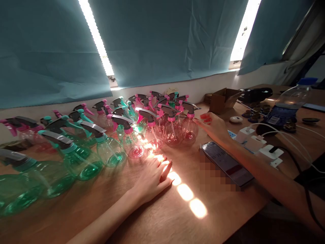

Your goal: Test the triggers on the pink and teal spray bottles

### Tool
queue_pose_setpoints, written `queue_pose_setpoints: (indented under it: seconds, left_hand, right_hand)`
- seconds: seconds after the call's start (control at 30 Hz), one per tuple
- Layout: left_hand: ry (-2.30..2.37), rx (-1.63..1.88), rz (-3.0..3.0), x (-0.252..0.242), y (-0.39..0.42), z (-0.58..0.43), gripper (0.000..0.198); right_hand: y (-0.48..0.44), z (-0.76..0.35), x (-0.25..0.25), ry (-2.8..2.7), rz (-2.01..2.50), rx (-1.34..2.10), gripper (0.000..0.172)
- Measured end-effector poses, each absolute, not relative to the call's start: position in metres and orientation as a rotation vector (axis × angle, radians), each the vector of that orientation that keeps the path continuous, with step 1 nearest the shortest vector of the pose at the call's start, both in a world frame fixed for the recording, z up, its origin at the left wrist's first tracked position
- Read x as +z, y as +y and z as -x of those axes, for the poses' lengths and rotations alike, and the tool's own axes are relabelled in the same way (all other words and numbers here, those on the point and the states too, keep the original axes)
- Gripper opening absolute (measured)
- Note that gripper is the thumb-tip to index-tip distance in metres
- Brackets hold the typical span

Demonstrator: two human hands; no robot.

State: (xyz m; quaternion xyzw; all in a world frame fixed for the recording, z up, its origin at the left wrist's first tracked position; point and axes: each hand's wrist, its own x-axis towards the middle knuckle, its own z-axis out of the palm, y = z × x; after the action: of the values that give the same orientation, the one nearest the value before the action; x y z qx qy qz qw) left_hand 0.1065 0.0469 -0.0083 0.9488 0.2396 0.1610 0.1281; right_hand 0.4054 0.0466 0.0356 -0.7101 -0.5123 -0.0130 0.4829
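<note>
Several spray bottles, green [109,149] and pink [189,128], stand in a crowd on the wooden table [223,210]. My left hand [152,178] lies flat on the table in front of them, fingers stretched out, holding nothing. My right hand [213,126] reaches toward the rightmost pink bottle, fingertips touching or almost touching its side, fingers loosely extended. A smartphone [227,163] lies on the table under my right forearm.
White power adapters with cables [264,149] sit to the right. A water bottle [286,105], a small cardboard box [223,100], and dark caps [261,110] are at the back right. Blue curtains [165,40] hang behind, and sunlight patches [185,191] fall on the table.
</note>
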Motion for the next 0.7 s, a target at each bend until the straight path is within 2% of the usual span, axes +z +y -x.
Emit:
queue_pose_setpoints:
  seconds: [0.07,0.1,0.27,0.43,0.6,0.7]
  left_hand:
    - [0.68,0.488,-2.757,-0.008,0.047,-0.108,0.036]
    - [0.672,0.49,-2.754,-0.008,0.047,-0.109,0.036]
    - [0.695,0.505,-2.732,-0.009,0.045,-0.11,0.037]
    - [0.722,0.518,-2.666,-0.011,0.043,-0.109,0.036]
    - [0.742,0.612,-2.587,-0.003,0.037,-0.111,0.025]
    - [0.796,0.668,-2.511,0.005,0.029,-0.111,0.018]
  right_hand:
    - [0.057,-0.408,0.039,-1.246,1.715,0.041,0.06]
    - [0.063,-0.408,0.041,-1.25,1.7,0.072,0.06]
    - [0.083,-0.397,0.046,-1.27,1.61,0.15,0.037]
    - [0.063,-0.398,0.053,-1.17,1.591,0.085,0.036]
    - [0.016,-0.383,0.068,-1.14,1.59,0.03,0.036]
    - [-0.008,-0.356,0.072,-1.25,1.517,0.127,0.032]
